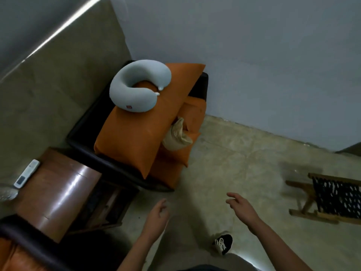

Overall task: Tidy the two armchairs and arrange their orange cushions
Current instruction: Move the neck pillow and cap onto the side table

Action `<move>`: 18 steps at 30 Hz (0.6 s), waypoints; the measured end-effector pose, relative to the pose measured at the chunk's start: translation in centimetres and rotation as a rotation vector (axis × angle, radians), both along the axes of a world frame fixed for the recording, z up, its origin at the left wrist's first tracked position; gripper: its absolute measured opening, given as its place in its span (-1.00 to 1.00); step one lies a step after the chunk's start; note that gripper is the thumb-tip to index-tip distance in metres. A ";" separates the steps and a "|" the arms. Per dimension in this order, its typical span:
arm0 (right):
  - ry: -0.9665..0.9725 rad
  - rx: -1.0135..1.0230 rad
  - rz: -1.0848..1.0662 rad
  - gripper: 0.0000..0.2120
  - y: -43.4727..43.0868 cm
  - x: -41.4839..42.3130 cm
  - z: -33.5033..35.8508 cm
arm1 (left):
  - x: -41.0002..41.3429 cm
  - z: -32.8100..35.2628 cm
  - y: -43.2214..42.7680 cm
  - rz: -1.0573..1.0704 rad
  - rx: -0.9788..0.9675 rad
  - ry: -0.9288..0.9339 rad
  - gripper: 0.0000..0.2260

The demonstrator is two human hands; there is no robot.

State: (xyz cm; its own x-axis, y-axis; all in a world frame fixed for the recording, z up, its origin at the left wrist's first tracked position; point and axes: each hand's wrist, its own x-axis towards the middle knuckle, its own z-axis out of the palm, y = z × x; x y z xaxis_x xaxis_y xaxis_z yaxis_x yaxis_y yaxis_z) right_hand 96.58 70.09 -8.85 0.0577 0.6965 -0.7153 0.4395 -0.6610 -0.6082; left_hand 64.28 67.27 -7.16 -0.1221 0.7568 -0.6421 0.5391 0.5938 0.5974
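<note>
Your left hand [157, 214] and right hand [241, 207] hang over the floor [234, 163] at the near edge of the scene; both have loosely curved fingers, hold nothing, and are apart from each other and from all furniture. The far armchair [82, 137], with a dark frame, stands in the corner against the wall [254, 65]; a large orange cushion [136, 133] lies slanted across its seat, overhanging the near edge; a pale grey neck pillow [136, 85] rests on the far end of that cushion. Smaller orange cushions [195, 112] sit to its right, partly beneath it; a crumpled beige cloth [176, 135] is wedged between them. A wooden side table [58, 192] stands just beside the chair on the near left; a remote control [26, 174] lies on its left edge. The near armchair [29, 239] shows only its corner at lower left. A stool [336, 198] with a woven seat stands well apart on the right; your shoe [223, 244] is on the floor between your forearms.
</note>
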 end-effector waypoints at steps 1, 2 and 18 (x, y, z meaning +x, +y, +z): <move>0.000 -0.002 0.022 -0.70 1.8 -0.1 0.0 | 0.6 0.7 1.4 0.004 0.023 -0.008 -0.57; -0.001 -0.004 0.048 -0.69 3.8 -0.4 -0.1 | 1.0 1.2 2.8 0.015 0.034 -0.019 -0.57; 0.008 0.353 0.348 -0.71 36.2 -10.0 8.7 | -2.6 7.3 24.5 0.164 0.449 -0.122 -0.52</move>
